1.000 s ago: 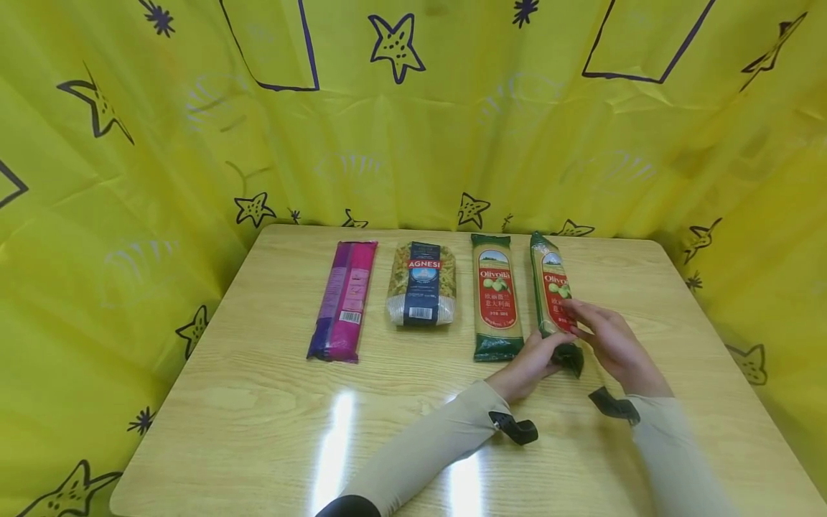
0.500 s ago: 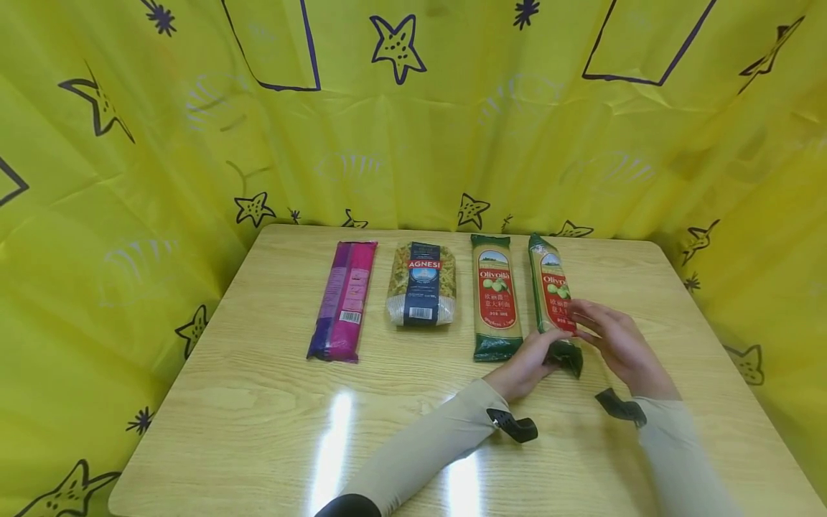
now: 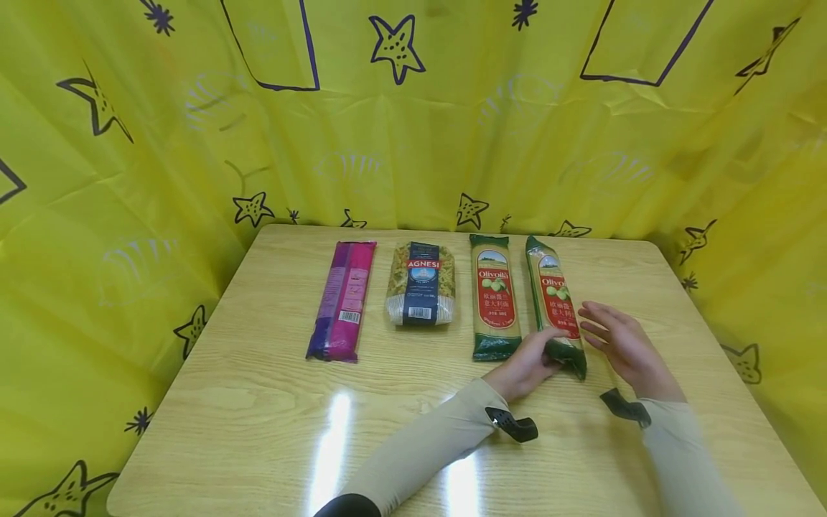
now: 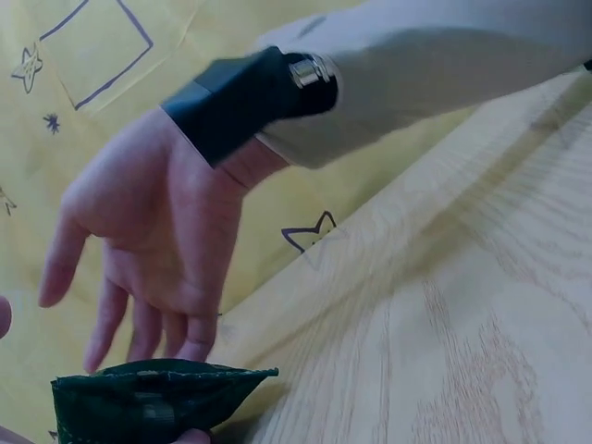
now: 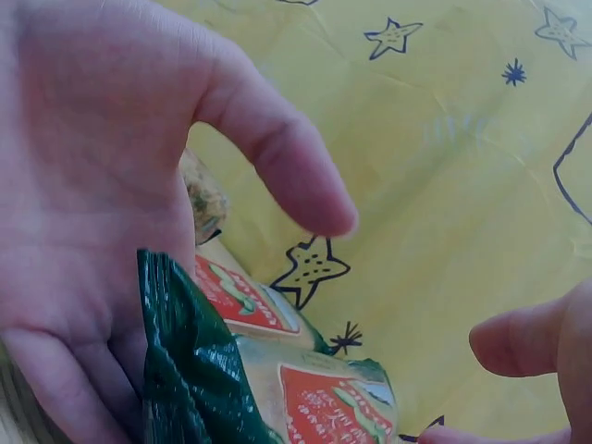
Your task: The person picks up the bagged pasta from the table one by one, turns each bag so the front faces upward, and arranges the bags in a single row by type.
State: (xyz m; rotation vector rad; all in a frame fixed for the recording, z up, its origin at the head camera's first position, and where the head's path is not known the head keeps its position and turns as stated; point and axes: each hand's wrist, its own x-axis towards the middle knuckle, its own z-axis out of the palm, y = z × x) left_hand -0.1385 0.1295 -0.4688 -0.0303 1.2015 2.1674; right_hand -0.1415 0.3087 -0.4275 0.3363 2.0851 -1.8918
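My left hand [image 3: 526,366] is at the near end of the right-hand green-ended bag of spaghetti [image 3: 555,294], its fingers curled under the dark green wrapper end and the thumb over the top. That bag lies slightly slanted on the table. The right wrist view shows the left palm close behind the crinkled green end [image 5: 190,361]. My right hand [image 3: 629,352] hovers just right of the bag, fingers loosely bent, touching nothing; the left wrist view shows this hand [image 4: 157,222] beyond the bag's end [image 4: 148,402]. A matching bag of spaghetti [image 3: 494,294] lies flat to the left.
Further left on the wooden table [image 3: 245,431] lie a clear bag of Agnesi pasta [image 3: 423,283] and a pink-and-purple packet [image 3: 342,301]. A yellow curtain [image 3: 413,143] with star drawings hangs behind the table and along its sides.
The right hand has let go of the right-hand bag of spaghetti and drawn off to the right. The bag's far end has shifted slightly left. The left hand stays nearly still.
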